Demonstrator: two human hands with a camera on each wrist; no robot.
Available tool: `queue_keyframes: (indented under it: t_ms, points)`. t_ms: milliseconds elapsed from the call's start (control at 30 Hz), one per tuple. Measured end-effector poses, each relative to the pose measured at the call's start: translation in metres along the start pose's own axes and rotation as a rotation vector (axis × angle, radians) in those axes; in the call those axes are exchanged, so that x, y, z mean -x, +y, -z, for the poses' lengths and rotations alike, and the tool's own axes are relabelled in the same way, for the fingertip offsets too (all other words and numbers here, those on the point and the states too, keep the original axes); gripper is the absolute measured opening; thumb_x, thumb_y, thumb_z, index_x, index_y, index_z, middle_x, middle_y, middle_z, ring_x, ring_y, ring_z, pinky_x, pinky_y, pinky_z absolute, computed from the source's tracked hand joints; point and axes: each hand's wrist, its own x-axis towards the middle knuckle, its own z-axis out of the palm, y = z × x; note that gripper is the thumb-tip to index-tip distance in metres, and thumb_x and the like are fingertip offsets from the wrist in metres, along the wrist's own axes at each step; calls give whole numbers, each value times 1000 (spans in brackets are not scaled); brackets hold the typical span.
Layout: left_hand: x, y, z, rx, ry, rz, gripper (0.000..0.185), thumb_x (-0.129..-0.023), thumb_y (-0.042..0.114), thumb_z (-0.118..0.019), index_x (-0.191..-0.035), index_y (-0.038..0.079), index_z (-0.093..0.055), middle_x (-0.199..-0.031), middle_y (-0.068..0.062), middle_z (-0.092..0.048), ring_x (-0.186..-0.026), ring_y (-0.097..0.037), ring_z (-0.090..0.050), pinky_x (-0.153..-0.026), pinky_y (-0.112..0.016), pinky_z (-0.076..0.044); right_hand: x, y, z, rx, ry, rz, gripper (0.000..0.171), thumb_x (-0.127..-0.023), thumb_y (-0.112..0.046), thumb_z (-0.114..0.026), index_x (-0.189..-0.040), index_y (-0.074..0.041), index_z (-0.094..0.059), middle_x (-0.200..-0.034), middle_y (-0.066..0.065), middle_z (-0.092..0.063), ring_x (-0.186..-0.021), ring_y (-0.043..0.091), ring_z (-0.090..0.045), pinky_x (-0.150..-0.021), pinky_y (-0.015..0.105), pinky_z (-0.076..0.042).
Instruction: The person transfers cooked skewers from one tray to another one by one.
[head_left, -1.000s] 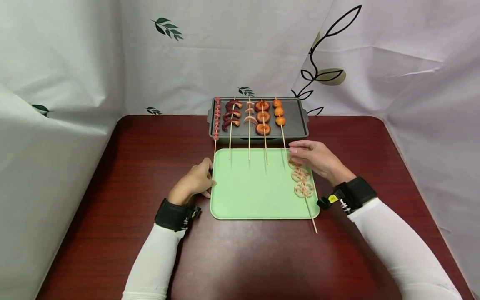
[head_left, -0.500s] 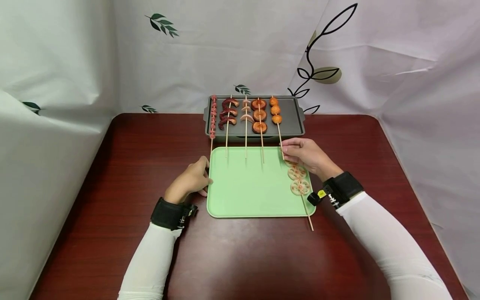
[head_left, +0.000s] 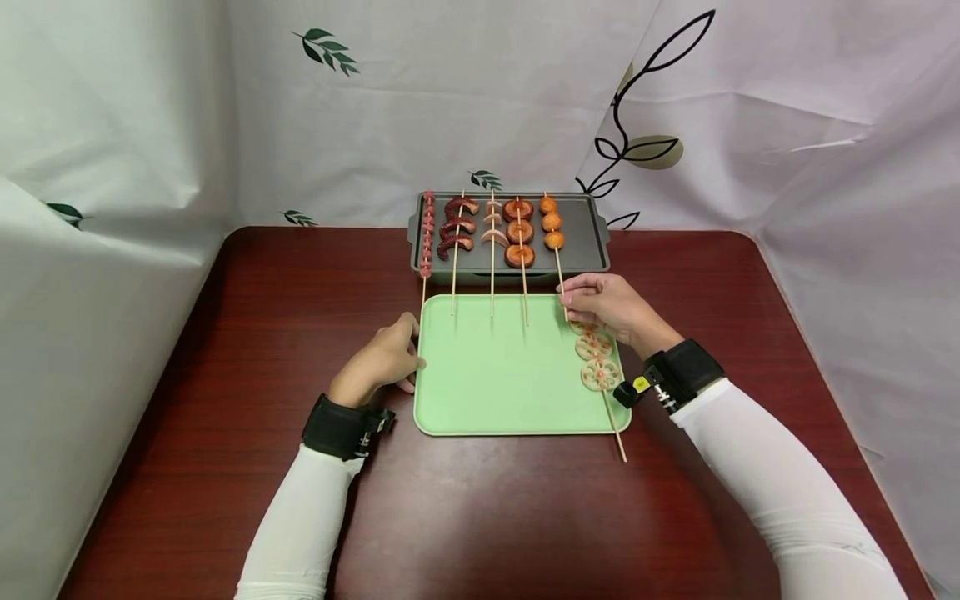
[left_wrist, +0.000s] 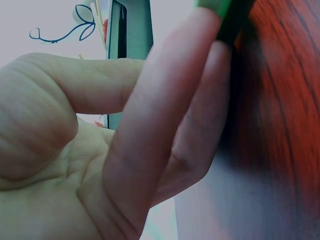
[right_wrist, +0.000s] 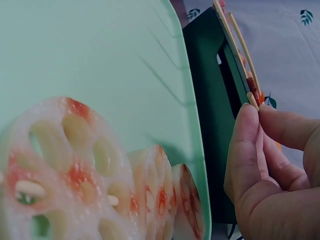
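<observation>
Right hand (head_left: 611,310): clamped on orange three-ball wooden skewer (head_left: 552,222), balls over dark-grey rectangular grill (head_left: 585,242), right of centre.
Left hand (head_left: 381,360): pinching light-green rectangular tray (head_left: 510,379) at left; fingertips partly hidden.
Obstruction: right hand covers pale lotus-root skewer (head_left: 594,347), far end.

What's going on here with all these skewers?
A person's right hand pinches the stick of the orange-ball skewer, whose balls are over the gray grill pan; whether they're lifted off it is hard to tell. The left hand holds the left edge of the green tray. Four other skewers lie across the pan. The lotus-root skewer is on the tray's right side, its stick jutting past the near edge.
</observation>
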Motion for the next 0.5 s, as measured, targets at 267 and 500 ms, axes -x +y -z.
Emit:
queue_keyframes:
  t_ms: [267, 500]
  points:
    - [0, 1, -1, 23, 10, -10, 40, -101, -3, -60, -134, -2, -38, -106, -24, -52, -64, -28, -67, -57, -36, -63, 1, 0, 2, 47, -14, 2, 39, -102, -6, -65, -135, 10, -53, -98, 6, -73, -84, 14, -73, -81, 27, -65]
    - [0, 1, -1, 23, 13, -6, 39, -101, -3, -60, -133, -1, -39, -105, -24, -52, -62, -27, -67, -56, -36, -63, 5, -1, 3, 64, -58, 11, 33, -102, -2, -63, -131, 11, -51, -91, 1, -70, -80, 13, -72, -82, 30, -65]
